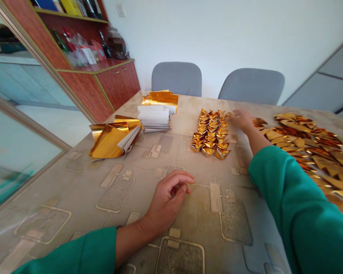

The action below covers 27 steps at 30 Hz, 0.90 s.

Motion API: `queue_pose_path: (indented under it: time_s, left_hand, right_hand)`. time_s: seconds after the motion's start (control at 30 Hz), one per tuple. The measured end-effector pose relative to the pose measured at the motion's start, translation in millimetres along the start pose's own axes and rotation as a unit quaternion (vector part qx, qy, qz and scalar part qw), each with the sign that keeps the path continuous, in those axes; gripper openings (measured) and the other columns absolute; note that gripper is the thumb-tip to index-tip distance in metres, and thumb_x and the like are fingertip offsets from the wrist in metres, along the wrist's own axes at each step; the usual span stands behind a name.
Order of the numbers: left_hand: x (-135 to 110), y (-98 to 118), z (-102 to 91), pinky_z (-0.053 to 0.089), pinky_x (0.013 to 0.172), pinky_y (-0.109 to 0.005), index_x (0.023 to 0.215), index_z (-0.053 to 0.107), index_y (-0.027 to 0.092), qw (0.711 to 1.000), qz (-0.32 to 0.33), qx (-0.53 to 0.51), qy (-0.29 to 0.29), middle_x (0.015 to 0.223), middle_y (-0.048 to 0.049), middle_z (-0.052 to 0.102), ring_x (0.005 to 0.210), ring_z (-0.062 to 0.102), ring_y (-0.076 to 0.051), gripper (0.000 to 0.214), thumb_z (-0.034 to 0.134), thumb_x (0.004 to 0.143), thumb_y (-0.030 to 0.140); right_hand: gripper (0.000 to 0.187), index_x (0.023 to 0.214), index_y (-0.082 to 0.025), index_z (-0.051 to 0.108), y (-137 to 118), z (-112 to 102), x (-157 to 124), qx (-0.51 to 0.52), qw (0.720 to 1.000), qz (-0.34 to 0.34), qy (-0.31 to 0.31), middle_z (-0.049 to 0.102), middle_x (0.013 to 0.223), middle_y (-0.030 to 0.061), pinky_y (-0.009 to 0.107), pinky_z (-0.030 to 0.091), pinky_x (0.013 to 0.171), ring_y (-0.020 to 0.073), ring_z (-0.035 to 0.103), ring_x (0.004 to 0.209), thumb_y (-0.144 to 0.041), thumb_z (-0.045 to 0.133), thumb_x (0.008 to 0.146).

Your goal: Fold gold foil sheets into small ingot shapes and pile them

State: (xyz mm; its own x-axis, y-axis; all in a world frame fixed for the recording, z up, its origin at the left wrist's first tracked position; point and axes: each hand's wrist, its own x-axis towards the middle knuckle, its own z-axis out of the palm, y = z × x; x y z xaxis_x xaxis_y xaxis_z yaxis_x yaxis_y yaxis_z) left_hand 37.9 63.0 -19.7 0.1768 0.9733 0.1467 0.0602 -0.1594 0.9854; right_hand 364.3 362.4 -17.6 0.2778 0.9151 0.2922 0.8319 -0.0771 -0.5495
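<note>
My left hand (168, 198) rests on the patterned table (74, 198) near its middle, fingers curled loosely with nothing visible in them. My right hand (241, 120) reaches far forward, blurred by motion, touching the right edge of the rows of folded gold paper ingots (211, 133). A spread of partly folded gold sheets (308, 140) lies to the right of that hand. Both arms wear green sleeves.
A loose pile of gold foil sheets (114, 139) lies at the left, with a white-edged paper stack (154, 118) and more gold sheets (161, 97) behind. Two grey chairs (177, 78) stand at the far side. A red-brown cabinet (102, 83) stands at the left.
</note>
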Motion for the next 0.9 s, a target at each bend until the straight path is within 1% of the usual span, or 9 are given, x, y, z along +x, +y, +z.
queue_pose_path:
  time_s: [0.13,0.23,0.33,0.47,0.6,0.73,0.8,0.83,0.9]
  left_hand:
    - [0.3,0.6,-0.6,0.047,0.061,-0.023,0.092,0.068,0.018,1.0,0.002,-0.007,0.006,0.101,-0.0049,0.065,0.072,0.06,-0.011,0.017,0.052,0.088,0.015]
    - [-0.2,0.6,0.0,0.048,0.065,-0.024,0.094,0.068,0.019,1.0,0.012,0.002,0.003,0.101,-0.0044,0.066,0.074,0.061,-0.012,0.017,0.053,0.087,0.015]
    - [-0.7,1.3,1.5,0.048,0.069,-0.025,0.095,0.069,0.019,0.999,0.031,0.028,0.008,0.098,-0.0041,0.067,0.081,0.062,-0.014,0.018,0.054,0.085,0.014]
    - [5.8,9.2,-10.7,0.049,0.073,-0.027,0.097,0.067,0.021,0.993,0.075,0.096,0.011,0.101,-0.0041,0.067,0.083,0.062,-0.015,0.023,0.055,0.082,0.011]
    - [21.7,22.1,-64.0,0.048,0.084,-0.034,0.103,0.062,0.021,0.963,0.118,0.219,0.108,0.108,-0.0062,0.065,0.099,0.06,-0.02,0.026,0.059,0.079,0.012]
    - [32.7,21.5,-137.3,0.041,0.098,-0.042,0.113,0.057,0.015,0.843,0.083,0.446,0.287,0.118,-0.0145,0.059,0.113,0.053,-0.03,0.048,0.075,0.07,0.024]
    - [33.6,15.8,-163.0,0.043,0.093,-0.039,0.112,0.06,0.016,0.82,0.019,0.514,0.251,0.12,-0.0149,0.06,0.111,0.055,-0.031,0.046,0.075,0.071,0.029]
    - [33.0,12.8,-171.2,0.044,0.089,-0.036,0.107,0.063,0.018,0.813,-0.011,0.548,0.196,0.118,-0.0125,0.063,0.108,0.057,-0.029,0.035,0.071,0.075,0.03]
    - [30.8,8.5,-179.0,0.044,0.08,-0.032,0.092,0.068,0.022,0.808,-0.029,0.567,0.158,0.103,-0.0075,0.07,0.097,0.061,-0.027,0.013,0.064,0.081,0.029]
  right_hand:
    - [0.032,0.104,-0.012,0.069,-7.8,-24.9,-21.2,0.032,0.999,0.019,0.029,0.07,0.111,0.0172,0.039,0.042,0.095,0.0269,0.063,0.104,-0.009,0.055,0.075]
    - [0.025,0.098,-0.01,0.071,-15.1,-43.9,-48.8,0.081,0.996,0.028,0.024,0.07,0.104,0.0184,0.038,0.044,0.086,0.0225,0.065,0.089,-0.011,0.056,0.078]
    - [0.022,0.097,-0.011,0.069,-21.0,-61.4,-91.7,0.153,0.988,0.024,0.0,0.07,0.101,0.016,0.032,0.048,0.071,0.0145,0.061,0.069,-0.012,0.056,0.08]
    - [0.013,0.087,-0.017,0.07,-24.0,-89.4,-171.4,0.228,0.972,0.009,-0.06,0.071,0.092,0.0094,0.03,0.051,0.069,0.0137,0.06,0.066,-0.02,0.063,0.077]
    - [0.027,0.084,-0.025,0.074,-28.0,-117.7,-247.8,0.292,0.946,-0.006,-0.138,0.07,0.083,0.006,0.032,0.052,0.064,0.018,0.06,0.068,-0.047,0.076,0.069]
    - [0.034,0.086,-0.027,0.074,-44.6,-127.6,-286.4,0.296,0.938,-0.052,-0.172,0.071,0.082,0.0046,0.031,0.053,0.061,0.0176,0.06,0.066,-0.058,0.072,0.072]
    - [0.036,0.088,-0.026,0.073,-56.5,-125.7,-293.1,0.305,0.93,-0.072,-0.194,0.071,0.083,0.005,0.031,0.054,0.063,0.0176,0.061,0.068,-0.059,0.071,0.075]
    - [0.037,0.088,-0.025,0.073,-62.1,-123.9,-294.9,0.311,0.925,-0.08,-0.202,0.071,0.082,0.0051,0.031,0.054,0.062,0.0175,0.061,0.067,-0.059,0.07,0.075]
    - [0.038,0.089,-0.023,0.073,-71.2,-119.9,-297.5,0.317,0.918,-0.093,-0.221,0.07,0.08,0.005,0.031,0.054,0.061,0.0174,0.061,0.067,-0.059,0.069,0.076]
